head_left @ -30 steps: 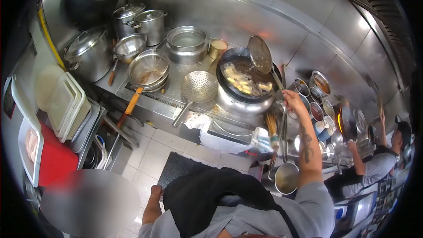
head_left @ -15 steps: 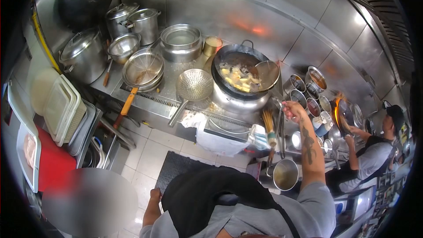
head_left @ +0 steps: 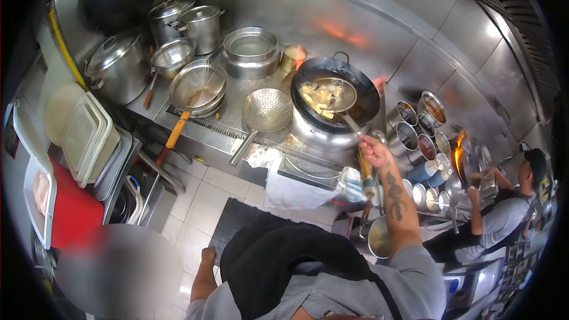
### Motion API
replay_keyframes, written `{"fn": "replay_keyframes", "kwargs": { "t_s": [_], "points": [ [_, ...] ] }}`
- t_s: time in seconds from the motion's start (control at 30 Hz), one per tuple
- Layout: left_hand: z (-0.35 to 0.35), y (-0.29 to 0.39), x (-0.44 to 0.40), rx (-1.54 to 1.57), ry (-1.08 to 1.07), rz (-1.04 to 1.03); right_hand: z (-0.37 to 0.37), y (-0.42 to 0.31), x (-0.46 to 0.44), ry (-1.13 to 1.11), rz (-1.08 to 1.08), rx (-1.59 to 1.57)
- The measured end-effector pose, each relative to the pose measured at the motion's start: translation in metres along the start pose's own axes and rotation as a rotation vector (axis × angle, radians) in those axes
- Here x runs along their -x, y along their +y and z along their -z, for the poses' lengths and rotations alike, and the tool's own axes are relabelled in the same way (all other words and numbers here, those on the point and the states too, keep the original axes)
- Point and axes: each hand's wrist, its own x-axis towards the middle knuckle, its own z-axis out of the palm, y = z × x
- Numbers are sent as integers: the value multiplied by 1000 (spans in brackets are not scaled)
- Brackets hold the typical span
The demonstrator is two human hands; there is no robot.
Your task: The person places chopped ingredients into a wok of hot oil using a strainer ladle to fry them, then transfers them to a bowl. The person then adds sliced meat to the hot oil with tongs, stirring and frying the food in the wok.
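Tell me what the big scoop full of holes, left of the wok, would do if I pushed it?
The holey scoop looks like metal, so probably stiff. Its rounded bowl might rock. Pushing its long handle could swing or tip it.

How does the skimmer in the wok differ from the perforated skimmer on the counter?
The wok skimmer is held in the right hand; the perforated skimmer rests unheld. Food pieces show within the wok skimmer's rim, but none in the perforated skimmer. Both have round heads and handles.
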Motion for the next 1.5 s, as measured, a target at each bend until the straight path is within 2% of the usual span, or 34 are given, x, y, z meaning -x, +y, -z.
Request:
{"fn": "replay_keyframes", "kwargs": {
  "t_s": [0.23, 0.33, 0.4, 0.47, 0.5, 0.57, 0.6, 0.67, 0.8, 0.87, 1.0, 1.17, 1.23, 1.33, 1.5],
  "points": [
    [-5, 0, -9, 4, 15, 45, -32, -4, 40, 24, 109, 161],
    [-4, 10, -6, -14, -14, 57, -56, -4, 52, 133, 119, 263],
    [-7, -1, -22, -20, -30, 59, -67, 0, 56, 255, 207, 566],
    [-9, -20, -53, -376, -48, -342, -70, 5, 54, 272, 234, 639],
    [-10, -19, -56, -374, -48, -342, -71, 7, 54, 290, 257, 710],
    [-12, -10, -59, -399, -40, -149, -73, 9, 54, 295, 271, 764],
    [-12, -4, -55, -398, -40, -149, -75, 10, 54, 300, 284, 816],
    [-11, 2, -49, -367, -26, -24, -83, 11, 57, 293, 296, 858],
    [-6, 3, -41, -406, -83, -143, -96, 14, 62, 309, 346, 916],
    [-8, 2, -36, -259, -40, -29, -100, 15, 64, 314, 349, 935],
    [-4, -2, -36, -298, -74, -75, -105, 17, 68, 326, 400, 952],
    [-2, 8, -28, -140, -45, 7, -123, 14, 84, 312, 416, 920],
    [0, 18, -23, -165, -44, 18, -123, 17, 86, 307, 416, 904],
    [-1, 28, -16, -176, -45, 46, -110, 23, 80, 241, 390, 892],
    [-4, 31, -17, -146, -78, 31, -94, 28, 74, 279, 320, 853]
  ]
}}
